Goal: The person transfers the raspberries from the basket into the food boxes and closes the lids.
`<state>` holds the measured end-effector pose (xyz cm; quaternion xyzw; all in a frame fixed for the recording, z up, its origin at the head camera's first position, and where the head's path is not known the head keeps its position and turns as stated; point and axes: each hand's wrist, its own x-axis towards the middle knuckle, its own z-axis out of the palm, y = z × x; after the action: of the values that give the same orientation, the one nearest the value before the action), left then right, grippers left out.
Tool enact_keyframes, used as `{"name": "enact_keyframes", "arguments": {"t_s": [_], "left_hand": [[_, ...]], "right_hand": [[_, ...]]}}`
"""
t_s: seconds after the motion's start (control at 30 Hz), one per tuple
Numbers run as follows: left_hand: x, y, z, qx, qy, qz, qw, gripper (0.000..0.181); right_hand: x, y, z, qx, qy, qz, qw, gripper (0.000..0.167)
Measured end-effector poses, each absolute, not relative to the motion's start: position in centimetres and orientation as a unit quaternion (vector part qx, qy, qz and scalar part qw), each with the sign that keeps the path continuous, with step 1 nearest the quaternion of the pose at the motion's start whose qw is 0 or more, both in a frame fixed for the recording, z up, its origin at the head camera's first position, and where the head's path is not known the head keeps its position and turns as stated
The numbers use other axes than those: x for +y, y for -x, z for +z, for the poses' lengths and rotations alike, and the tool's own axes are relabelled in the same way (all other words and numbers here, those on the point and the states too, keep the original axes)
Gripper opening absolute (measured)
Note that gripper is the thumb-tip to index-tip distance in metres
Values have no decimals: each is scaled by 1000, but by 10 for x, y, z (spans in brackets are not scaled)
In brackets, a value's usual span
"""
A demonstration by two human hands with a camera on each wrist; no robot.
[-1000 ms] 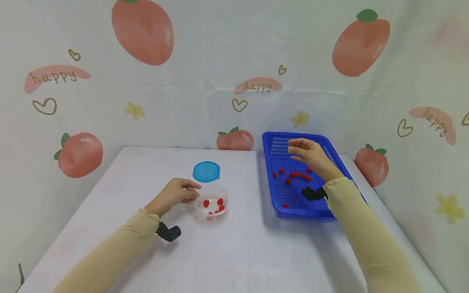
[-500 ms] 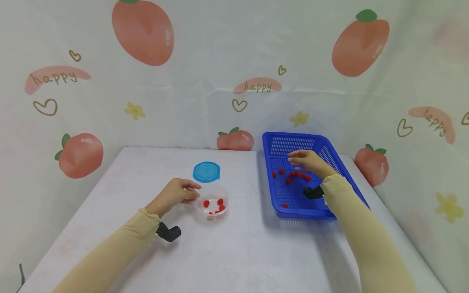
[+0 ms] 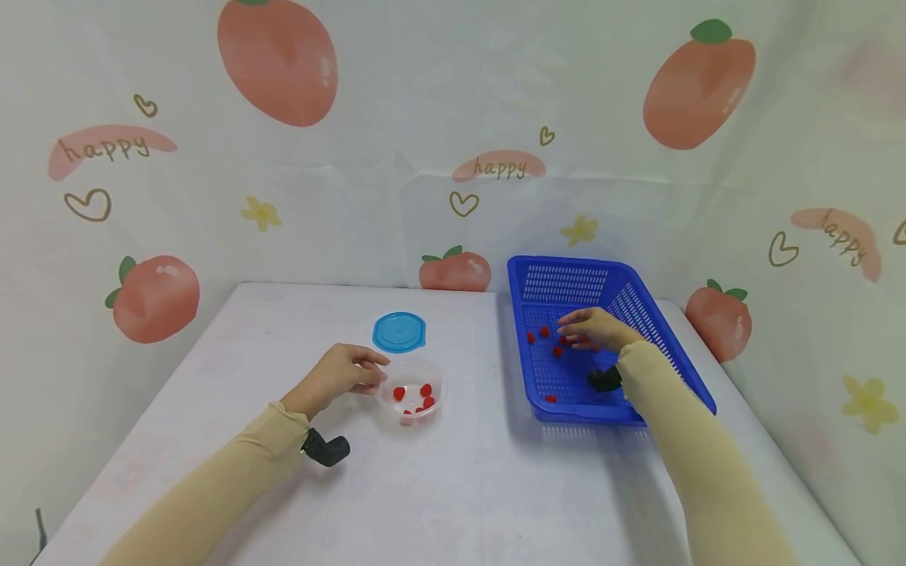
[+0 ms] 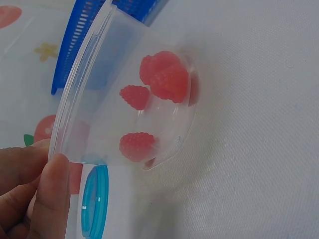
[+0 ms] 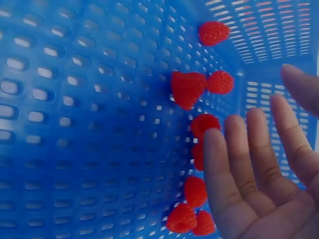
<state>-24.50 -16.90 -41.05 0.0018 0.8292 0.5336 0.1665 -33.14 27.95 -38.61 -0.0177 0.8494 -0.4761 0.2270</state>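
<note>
Red raspberries (image 5: 187,90) lie in the blue basket (image 3: 587,413) at the far right corner of the tabletop (image 3: 460,487), the right hand (image 3: 594,328) just over them, its grip apart. The left hand (image 3: 345,371) has its grip clamped on the rim of the clear tub (image 4: 102,122) of other raspberries (image 3: 425,390), a blue lid (image 3: 399,332) beyond.

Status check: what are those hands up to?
Left hand pinching tub by rim. Right hand inside basket, open near berries, holding none. Lid off, behind tub. Nothing visibly blocking.

Which kind of room this is, I cannot tell, because a pale sheet (image 3: 382,102) with printed fruits (image 3: 279,63) closes in the white table (image 3: 453,487) behind and beside.
</note>
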Motion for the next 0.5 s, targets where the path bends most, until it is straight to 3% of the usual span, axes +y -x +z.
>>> {"name": "enact_keyframes", "arguments": {"t_s": [0.5], "left_hand": [[-169,246,-411,827,-6,538,164,34]], "right_hand": [[270,329,-390,872,12,-421,250,39]]}}
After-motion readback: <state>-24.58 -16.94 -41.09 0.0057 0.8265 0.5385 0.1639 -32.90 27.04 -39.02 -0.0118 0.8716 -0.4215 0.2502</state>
